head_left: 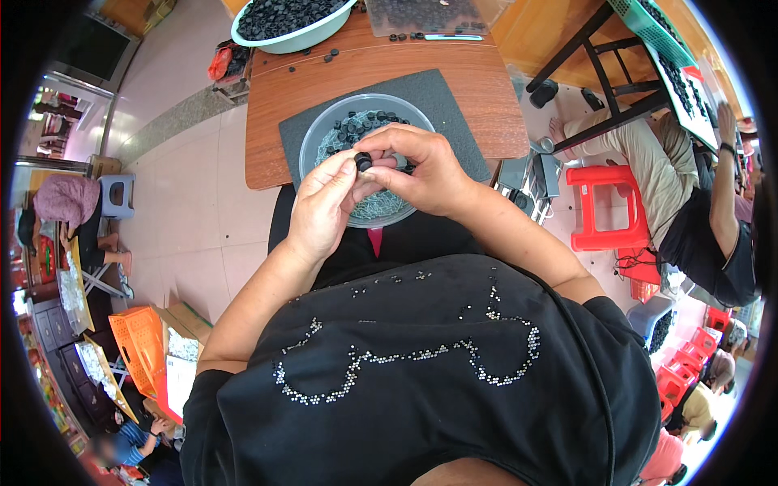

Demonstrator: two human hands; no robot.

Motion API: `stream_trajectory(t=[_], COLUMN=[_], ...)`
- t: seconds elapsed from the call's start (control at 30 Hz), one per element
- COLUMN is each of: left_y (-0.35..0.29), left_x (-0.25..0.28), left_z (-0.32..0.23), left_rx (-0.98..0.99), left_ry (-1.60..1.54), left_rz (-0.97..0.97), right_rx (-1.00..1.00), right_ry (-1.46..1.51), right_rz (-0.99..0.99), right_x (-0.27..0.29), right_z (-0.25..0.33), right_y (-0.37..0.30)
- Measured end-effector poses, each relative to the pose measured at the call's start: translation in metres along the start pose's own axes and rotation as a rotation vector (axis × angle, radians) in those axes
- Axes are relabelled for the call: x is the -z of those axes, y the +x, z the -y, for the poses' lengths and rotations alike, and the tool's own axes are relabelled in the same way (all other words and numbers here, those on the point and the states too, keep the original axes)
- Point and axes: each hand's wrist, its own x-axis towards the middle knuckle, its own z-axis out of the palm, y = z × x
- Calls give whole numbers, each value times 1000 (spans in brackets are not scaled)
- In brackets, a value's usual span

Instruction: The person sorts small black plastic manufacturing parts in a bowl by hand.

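A small round black cap-like part is pinched between the fingers of both my hands, above a bowl. My left hand grips it from the left with thumb and forefinger. From the right, thumb and forefinger of my right hand close on it too. Beneath them stands a clear round plastic bowl, its near part holding a heap of pale thin curly strips or shavings. Several more black parts lie in its far half. My hands hide the bowl's middle.
Under the bowl lies a dark grey mat on a brown wooden table. A pale basin full of black parts and a clear tray stand at the far edge. Right are a red stool and a seated person.
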Motion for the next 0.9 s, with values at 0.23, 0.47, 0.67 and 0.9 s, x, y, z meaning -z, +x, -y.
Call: stream_trajectory(t=[0.23, 0.47, 0.67, 0.9], left_y=[0, 7, 11, 14], left_x=[1, 4, 16, 10], left_z=[-4, 3, 0, -7], left_rx=[-27, 50, 86, 121], left_ry=[15, -270, -407, -487], left_rz=[-110, -142, -246, -225], right_rx=[237, 11, -131, 86], right_ry=[-162, -19, -46, -208], right_rz=[-153, -180, -125, -67], right_x=[2, -4, -4, -10], right_z=[1, -4, -15, -12], right_y=[6, -3, -4, -5])
